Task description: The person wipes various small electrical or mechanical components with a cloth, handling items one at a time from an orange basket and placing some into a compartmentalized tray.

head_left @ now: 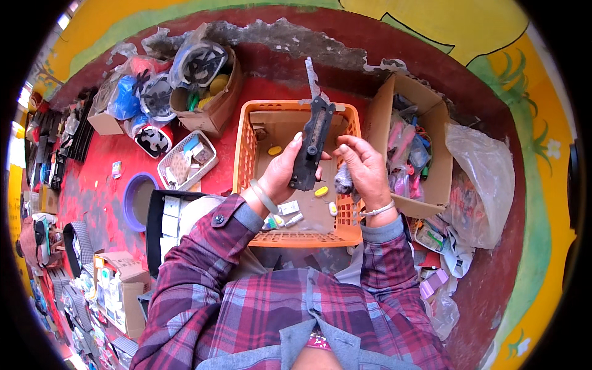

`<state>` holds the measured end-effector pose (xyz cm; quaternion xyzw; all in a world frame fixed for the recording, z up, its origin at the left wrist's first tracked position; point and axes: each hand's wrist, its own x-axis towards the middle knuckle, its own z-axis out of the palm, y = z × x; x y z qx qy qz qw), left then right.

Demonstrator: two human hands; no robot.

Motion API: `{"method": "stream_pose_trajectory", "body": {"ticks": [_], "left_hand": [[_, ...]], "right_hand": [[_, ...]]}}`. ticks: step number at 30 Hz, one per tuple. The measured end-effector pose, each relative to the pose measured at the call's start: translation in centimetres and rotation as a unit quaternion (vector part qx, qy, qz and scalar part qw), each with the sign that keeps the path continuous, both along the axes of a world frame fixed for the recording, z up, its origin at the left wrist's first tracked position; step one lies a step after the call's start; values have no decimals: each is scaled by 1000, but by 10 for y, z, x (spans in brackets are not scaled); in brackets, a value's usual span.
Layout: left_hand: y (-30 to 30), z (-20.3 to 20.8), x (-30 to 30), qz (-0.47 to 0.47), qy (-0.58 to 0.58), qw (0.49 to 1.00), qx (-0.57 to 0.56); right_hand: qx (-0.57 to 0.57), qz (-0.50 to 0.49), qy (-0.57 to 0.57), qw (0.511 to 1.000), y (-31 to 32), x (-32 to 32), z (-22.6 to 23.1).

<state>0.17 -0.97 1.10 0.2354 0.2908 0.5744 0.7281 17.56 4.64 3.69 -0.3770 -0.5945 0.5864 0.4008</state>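
Note:
My left hand [285, 169] is closed around a long black hard-bodied object [313, 139], held upright. A jagged grey strip [312, 79] sticks up from its top end, and a round knob sits on its face. What kind of thing it is, I cannot make out. Just to its right, my right hand [365, 166] is closed, with thumb and forefinger near each other. A small dark bundle in clear wrap [344, 180] is against its curled fingers. Both hands are over an orange plastic basket [296, 242] with a cardboard-lined bottom, where small yellow pieces [321, 192] and white packets [288, 208] lie.
A cardboard box [425, 206] of colourful items stands right of the basket, beside a clear plastic bag [481, 179]. Another full box [213, 114], a white tray [206, 139] and a purple basin [127, 203] are on the left. A painted wall [277, 37] rises behind.

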Motion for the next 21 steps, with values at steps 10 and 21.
{"method": "stream_pose_trajectory", "body": {"ticks": [10,21], "left_hand": [[-2,-6,3,-39,-34,997,-64],[-4,-19,2,-107,106,988,-22]], "right_hand": [[214,-38,-236,947,-3,-2,1],[303,10,-293,907,5,4,0]]}}
